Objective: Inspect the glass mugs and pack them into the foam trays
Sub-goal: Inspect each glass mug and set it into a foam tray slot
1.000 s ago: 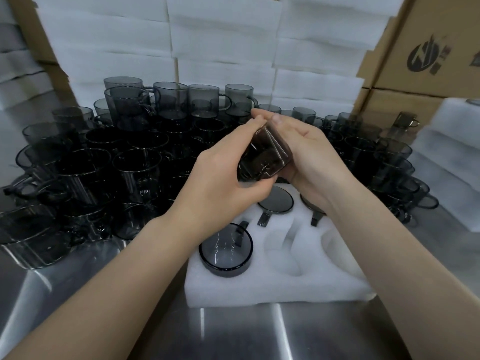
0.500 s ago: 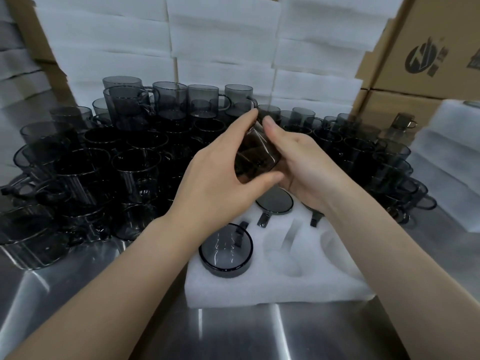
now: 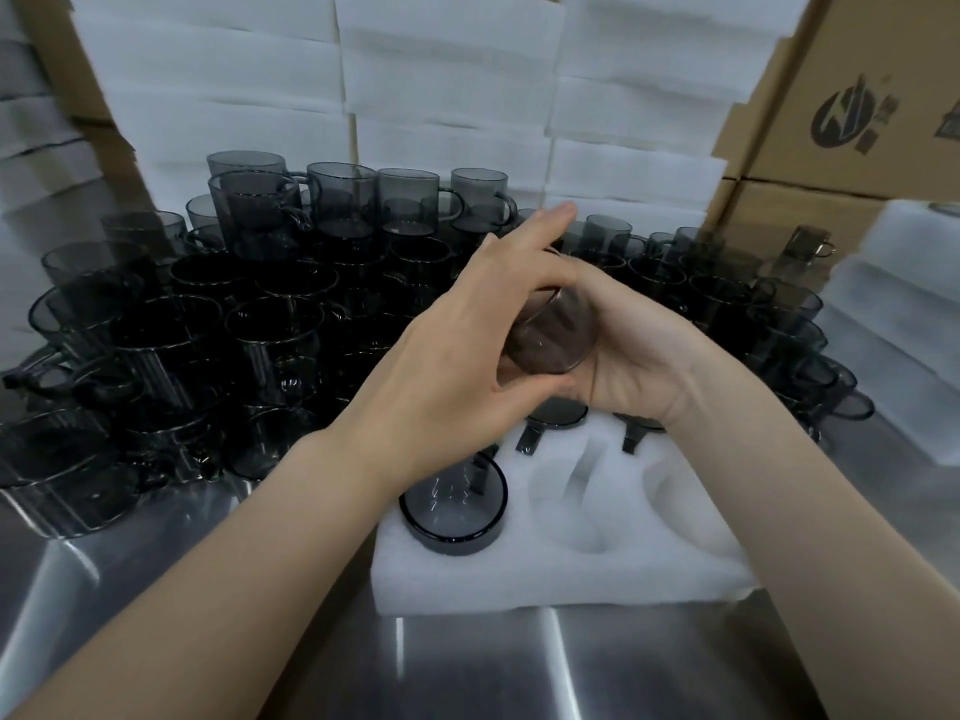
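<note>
A smoky grey glass mug (image 3: 553, 337) is held in the air between both hands, its round base turned toward me. My left hand (image 3: 467, 345) grips its near side, thumb under the base and fingers stretched over the top. My right hand (image 3: 631, 356) cups it from the right. Below lies a white foam tray (image 3: 561, 558). One mug (image 3: 453, 504) sits upside down in its front left pocket, and two more upside-down mugs (image 3: 556, 415) fill back pockets, partly hidden by my hands. The front middle and front right pockets hold nothing.
Several stacked grey mugs (image 3: 249, 324) crowd the steel table (image 3: 467, 667) from the left round to behind the tray and to the right (image 3: 779, 324). White foam trays (image 3: 447, 96) are piled along the back and at the right (image 3: 898, 314). Cardboard boxes (image 3: 852, 96) stand at back right.
The mug has been turned in my hands so its base now faces me. My left fingers have stretched up over it, and my right hand has dropped to cup its side.
</note>
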Tool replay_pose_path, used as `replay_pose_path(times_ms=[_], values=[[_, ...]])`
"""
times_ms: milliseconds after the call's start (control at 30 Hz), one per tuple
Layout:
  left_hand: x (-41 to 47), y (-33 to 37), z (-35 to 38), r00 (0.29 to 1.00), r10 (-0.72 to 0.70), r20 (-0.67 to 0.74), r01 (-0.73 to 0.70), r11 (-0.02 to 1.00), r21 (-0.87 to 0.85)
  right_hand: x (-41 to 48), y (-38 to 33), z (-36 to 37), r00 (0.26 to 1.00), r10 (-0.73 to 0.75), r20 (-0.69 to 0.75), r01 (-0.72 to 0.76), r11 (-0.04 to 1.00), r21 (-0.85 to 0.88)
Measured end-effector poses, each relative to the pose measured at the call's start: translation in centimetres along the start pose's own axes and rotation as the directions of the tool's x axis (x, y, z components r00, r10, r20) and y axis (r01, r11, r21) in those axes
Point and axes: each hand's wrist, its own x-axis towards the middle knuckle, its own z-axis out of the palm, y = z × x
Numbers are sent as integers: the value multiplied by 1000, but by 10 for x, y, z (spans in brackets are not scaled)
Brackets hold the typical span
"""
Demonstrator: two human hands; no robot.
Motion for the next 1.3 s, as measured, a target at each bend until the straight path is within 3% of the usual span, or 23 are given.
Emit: replay_pose_path(times_ms=[67, 167, 300, 400, 833, 1067, 1300], values=[[1, 0, 1, 1000, 13, -10, -13, 1000, 8, -3, -1, 1, 998, 37, 59, -38, 999, 11], [2, -2, 0, 999, -40, 0, 39, 996, 75, -5, -2, 4, 996, -33, 88, 33, 999, -1], [1, -6, 0, 967, -254, 19, 251, 964, 89, -1, 1, 5, 977, -201, -65, 195, 976, -98], [-1, -8, 1, 937, -348, -21, 349, 936, 53, 1, 3, 8, 960, -253, -122, 226, 953, -204], [0, -8, 1, 973, -230, 17, 228, 971, 76, 5, 6, 10, 924, -338, -177, 305, 933, -190], [0, -7, -1, 949, -309, -59, 314, 940, 131, 2, 3, 2, 918, -362, -162, 328, 923, -200], [3, 7, -3, 915, -364, -173, 377, 925, 53, 1, -2, -5, 940, -320, -116, 306, 944, -125]])
